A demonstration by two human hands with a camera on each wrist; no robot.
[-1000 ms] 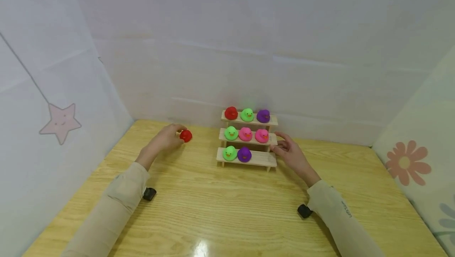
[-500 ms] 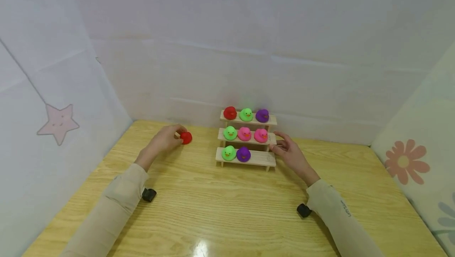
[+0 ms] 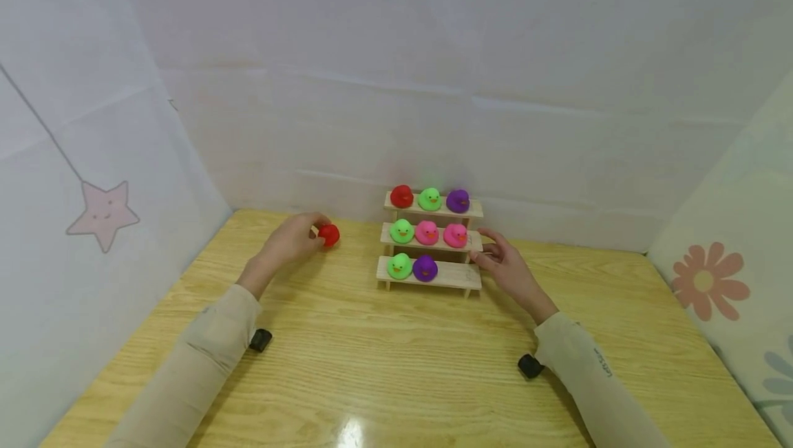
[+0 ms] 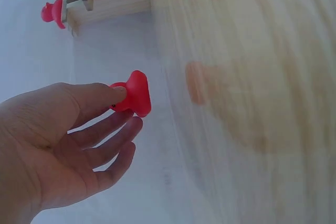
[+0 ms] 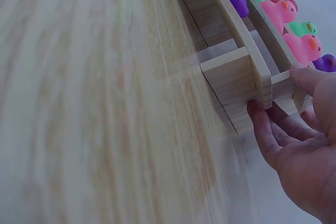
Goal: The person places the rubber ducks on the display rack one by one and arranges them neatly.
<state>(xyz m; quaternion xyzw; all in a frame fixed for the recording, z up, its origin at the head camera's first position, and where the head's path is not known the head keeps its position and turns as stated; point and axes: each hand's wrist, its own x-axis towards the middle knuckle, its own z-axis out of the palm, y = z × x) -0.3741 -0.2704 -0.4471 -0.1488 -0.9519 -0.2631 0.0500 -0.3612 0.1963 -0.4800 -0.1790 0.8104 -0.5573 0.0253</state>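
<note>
Between thumb and fingers, my left hand [image 3: 292, 239] pinches a red rubber duck [image 3: 330, 235] left of a three-tier wooden stand [image 3: 457, 274]. In the left wrist view this duck [image 4: 138, 95] is off the tabletop, tilted, its flat base facing the table. My right hand [image 3: 511, 273] grips the stand's right end; in the right wrist view the thumb [image 5: 307, 77] is at the middle tier and a fingertip touches the bottom tier's end. On top sit a red, a green and a purple duck [image 3: 458, 201]. The middle tier bears a green duck [image 3: 402, 232] and two pink ones; the lowest, a green and a purple duck [image 3: 425, 269].
The wood-grain table [image 3: 372, 365] reaches back to a white cloth backdrop [image 3: 322, 124]. Side cloths carry a printed star [image 3: 103, 215] and a flower [image 3: 710, 281]. A small black device sits at each wrist. Bare shelf shows right of the bottom tier's purple duck.
My left hand has raised the red duck slightly and shifted it a little to the right. The right hand keeps its place at the stand's end.
</note>
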